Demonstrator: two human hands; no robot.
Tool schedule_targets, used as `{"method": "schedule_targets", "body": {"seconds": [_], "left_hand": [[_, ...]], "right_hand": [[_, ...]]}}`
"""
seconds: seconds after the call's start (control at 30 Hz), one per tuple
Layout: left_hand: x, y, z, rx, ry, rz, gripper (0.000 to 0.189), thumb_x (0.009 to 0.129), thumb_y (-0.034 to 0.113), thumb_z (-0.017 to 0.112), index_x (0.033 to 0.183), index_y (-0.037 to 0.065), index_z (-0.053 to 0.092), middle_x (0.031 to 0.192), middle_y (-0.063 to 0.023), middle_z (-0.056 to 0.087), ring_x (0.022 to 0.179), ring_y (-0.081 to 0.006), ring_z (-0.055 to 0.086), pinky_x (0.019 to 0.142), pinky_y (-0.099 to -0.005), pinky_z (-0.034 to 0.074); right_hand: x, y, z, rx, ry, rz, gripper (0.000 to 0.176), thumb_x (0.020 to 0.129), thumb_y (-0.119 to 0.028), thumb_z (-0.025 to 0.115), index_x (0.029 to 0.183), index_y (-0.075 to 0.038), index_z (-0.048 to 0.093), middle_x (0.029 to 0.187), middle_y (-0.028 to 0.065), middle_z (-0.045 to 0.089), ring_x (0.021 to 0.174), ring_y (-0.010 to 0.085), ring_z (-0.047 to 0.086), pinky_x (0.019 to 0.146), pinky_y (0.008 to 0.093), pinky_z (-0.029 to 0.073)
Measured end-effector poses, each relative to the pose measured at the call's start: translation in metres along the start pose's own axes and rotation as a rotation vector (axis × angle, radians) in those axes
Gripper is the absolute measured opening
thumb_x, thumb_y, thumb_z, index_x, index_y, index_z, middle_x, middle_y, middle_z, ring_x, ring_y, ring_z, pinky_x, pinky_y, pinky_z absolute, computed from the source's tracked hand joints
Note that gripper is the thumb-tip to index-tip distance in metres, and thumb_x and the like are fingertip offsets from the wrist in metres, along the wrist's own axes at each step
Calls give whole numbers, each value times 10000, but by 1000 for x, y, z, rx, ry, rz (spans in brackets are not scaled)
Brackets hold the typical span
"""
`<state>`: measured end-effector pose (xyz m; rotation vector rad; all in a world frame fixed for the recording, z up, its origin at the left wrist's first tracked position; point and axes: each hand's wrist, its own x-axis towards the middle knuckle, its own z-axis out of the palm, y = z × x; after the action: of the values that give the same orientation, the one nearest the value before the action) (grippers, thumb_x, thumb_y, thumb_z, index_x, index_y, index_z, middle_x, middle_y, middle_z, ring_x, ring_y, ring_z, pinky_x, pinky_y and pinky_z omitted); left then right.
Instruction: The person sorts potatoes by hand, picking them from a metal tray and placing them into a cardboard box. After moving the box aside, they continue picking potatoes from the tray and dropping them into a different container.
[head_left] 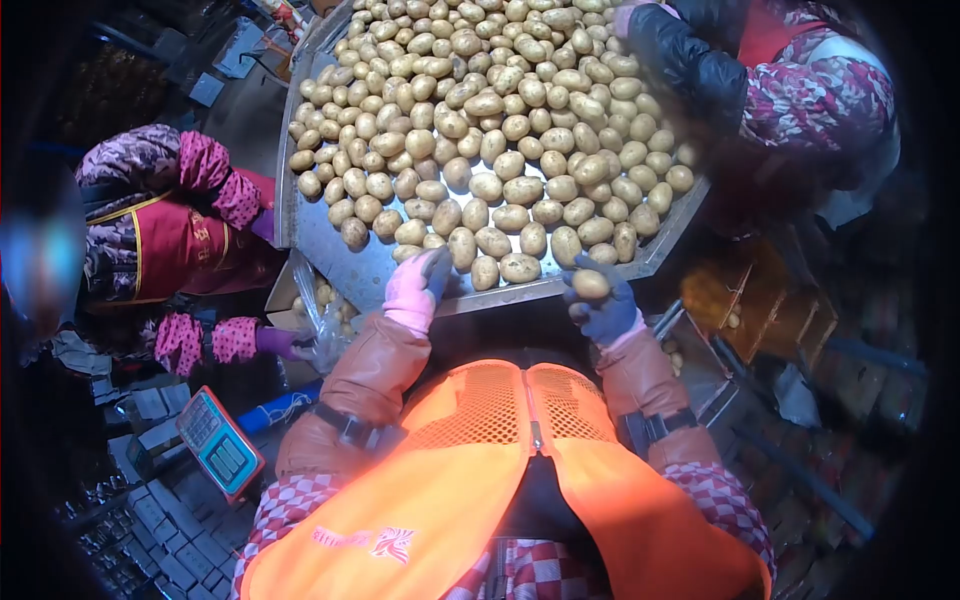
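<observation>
Picking step: your right hand (pixel 607 310) closes its fingers on a potato (pixel 590 285); your left hand (pixel 418 290) lies open on the surface (pixel 330 250). Inspect before placing.

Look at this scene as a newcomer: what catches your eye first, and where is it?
The heap of potatoes filling the metal tray at top centre strikes first. Below it, the bright orange vest fills the foreground, and the right hand in a blue glove holds one potato at the tray's near edge.
</observation>
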<state>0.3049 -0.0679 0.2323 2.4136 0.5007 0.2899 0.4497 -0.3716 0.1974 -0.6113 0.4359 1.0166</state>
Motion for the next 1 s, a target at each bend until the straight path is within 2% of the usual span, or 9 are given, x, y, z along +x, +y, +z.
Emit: {"method": "schedule_targets", "body": {"seconds": [0.27, 0.3, 0.33, 0.37, 0.43, 0.53, 0.63, 0.73, 1.0], "left_hand": [[23, 1, 18, 47, 19, -107, 323, 931, 262, 688, 1205, 90, 693, 1143, -171, 696, 1075, -326, 660, 928, -378, 516], [24, 8, 12, 17, -75, -183, 409, 899, 308, 710, 1262, 122, 668, 1302, -194, 624, 1210, -369, 586, 1006, -434, 475], [22, 7, 16, 13, -81, -181, 409, 899, 308, 710, 1262, 122, 668, 1302, -194, 624, 1210, -369, 586, 1006, -434, 475], [19, 6, 24, 181, -158, -54, 447, 884, 330, 714, 1289, 152, 652, 1379, -203, 560, 1277, -399, 521, 1052, -468, 433], [9, 14, 35, 287, -329, 62, 506, 866, 396, 707, 1338, 236, 620, 1529, -213, 401, 1408, -459, 355, 1141, -542, 326], [9, 39, 15, 310, -530, 106, 469, 891, 372, 693, 1332, 231, 625, 1441, -155, 518, 1395, -428, 386, 1117, -516, 363], [0, -1, 13, 67, -392, 151, 415, 908, 325, 683, 1300, 193, 645, 1337, -126, 603, 1310, -393, 482, 1074, -497, 404], [-16, -36, 0, 101, -109, 67, 359, 917, 282, 672, 1248, 143, 666, 1251, -122, 651, 1199, -355, 566, 1031, -473, 435], [-51, -103, -14, 118, 143, -352, 340, 930, 260, 656, 1198, 50, 652, 1141, -187, 675, 1079, -383, 627, 953, -444, 491]], "right_hand": [[-122, -70, -80, -509, 520, -165, 259, 961, -232, 600, 1146, -57, 644, 919, 92, 656, 712, 208, 633, 587, 318, 527], [-127, -93, -163, -707, 379, -16, 278, 946, -270, 617, 1130, -63, 645, 887, 85, 654, 729, 218, 642, 616, 355, 546], [-117, -105, -301, -47, -174, 80, 294, 952, -277, 615, 1122, -38, 645, 923, 95, 660, 776, 229, 653, 692, 383, 560], [-132, -99, -252, -790, 301, -301, 288, 970, -247, 596, 1141, -21, 647, 959, 110, 666, 798, 226, 651, 718, 388, 557], [-122, -83, -139, -996, 738, -658, 266, 986, -166, 580, 1174, 8, 652, 1031, 125, 674, 839, 210, 646, 761, 360, 546], [-53, -47, -14, -467, 480, -512, 266, 944, -25, 618, 1203, -8, 674, 1085, 100, 682, 841, 174, 635, 746, 273, 527], [21, -11, 42, -1638, 116, -728, 285, 939, -71, 643, 1215, -2, 670, 1167, 147, 703, 1084, 218, 675, 959, 313, 513], [72, 10, 112, -2293, 321, -394, 343, 955, -242, 569, 1257, -82, 601, 1106, 181, 706, 1047, 364, 666, 893, 480, 519], [105, 9, 123, -2384, 374, -146, 359, 952, -228, 541, 1264, -52, 567, 1136, 245, 678, 1119, 401, 635, 904, 485, 520]]}}
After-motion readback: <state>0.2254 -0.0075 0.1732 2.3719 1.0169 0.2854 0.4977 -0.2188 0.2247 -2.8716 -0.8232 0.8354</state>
